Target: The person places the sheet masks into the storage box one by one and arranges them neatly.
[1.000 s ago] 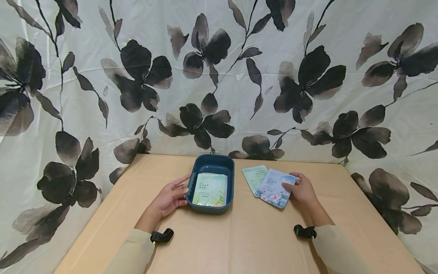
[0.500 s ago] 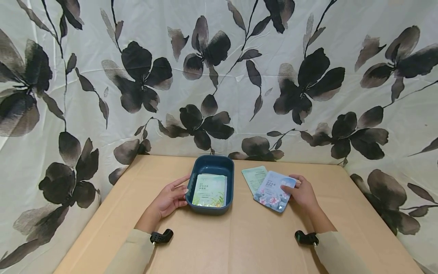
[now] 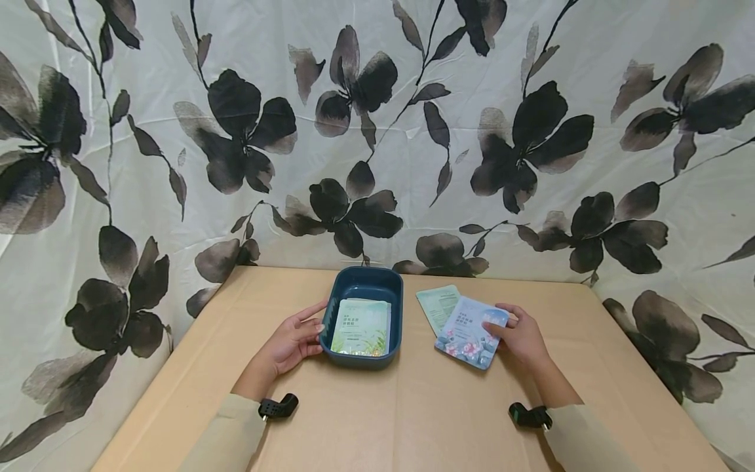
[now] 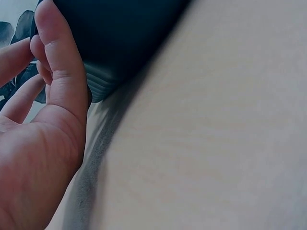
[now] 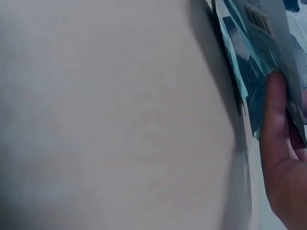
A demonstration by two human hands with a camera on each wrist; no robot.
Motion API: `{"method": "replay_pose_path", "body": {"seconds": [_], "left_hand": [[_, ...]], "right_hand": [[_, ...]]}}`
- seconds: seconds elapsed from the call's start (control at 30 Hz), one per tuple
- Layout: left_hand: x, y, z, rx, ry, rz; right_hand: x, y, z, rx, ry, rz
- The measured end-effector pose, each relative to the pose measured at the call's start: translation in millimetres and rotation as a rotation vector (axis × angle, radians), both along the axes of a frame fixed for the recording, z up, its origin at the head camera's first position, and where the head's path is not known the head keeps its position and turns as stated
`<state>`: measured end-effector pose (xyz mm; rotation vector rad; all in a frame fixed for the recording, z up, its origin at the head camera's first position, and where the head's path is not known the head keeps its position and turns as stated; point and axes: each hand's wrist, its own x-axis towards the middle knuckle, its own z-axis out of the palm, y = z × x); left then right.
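The bin (image 3: 369, 362) was dark navy blue. The green packet (image 3: 361, 328) inside was pale mint with yellow-green foliage along its lower edge. The lilac-blue packet (image 3: 468, 328) bore pink blossoms, and the partly covered packet (image 3: 435, 305) was pale mint. The surface (image 3: 377, 419) was light tan; the sleeves (image 3: 227, 432), beige; the wrist bands' devices (image 3: 280, 406), black; the backdrop (image 3: 407, 157), white with black-and-grey flowers.

1. I face a tan tabletop (image 3: 454, 419) with a smooth, matte-looking surface and straight edges that spread apart towards me.
2. Beyond the tabletop's far edge I have a wrinkled white cloth (image 3: 265, 39) hanging, and it also fills the view on the tabletop's left and right.
3. On it I see printed black and grey-brown flowers (image 3: 539, 108) and leafy stems (image 3: 437, 123), rising well above the tabletop.
4. Soft light reaches my tabletop fairly evenly.
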<state>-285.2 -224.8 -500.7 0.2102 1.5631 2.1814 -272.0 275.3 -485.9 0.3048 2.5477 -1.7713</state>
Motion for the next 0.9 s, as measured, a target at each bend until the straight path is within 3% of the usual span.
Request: {"method": "replay_pose_path", "body": {"seconds": [0.47,0.9], "left_hand": [[0.8,-4,0.4,-0.009,0.004,-0.007],[2.6,-6,2.3,-0.008,0.010,-0.021]], "right_hand": [[11.6,-12,2.4,-0.128,-0.017,0.014],[20.6,-25,2.2,-0.147,-0.013,0.065]]}}
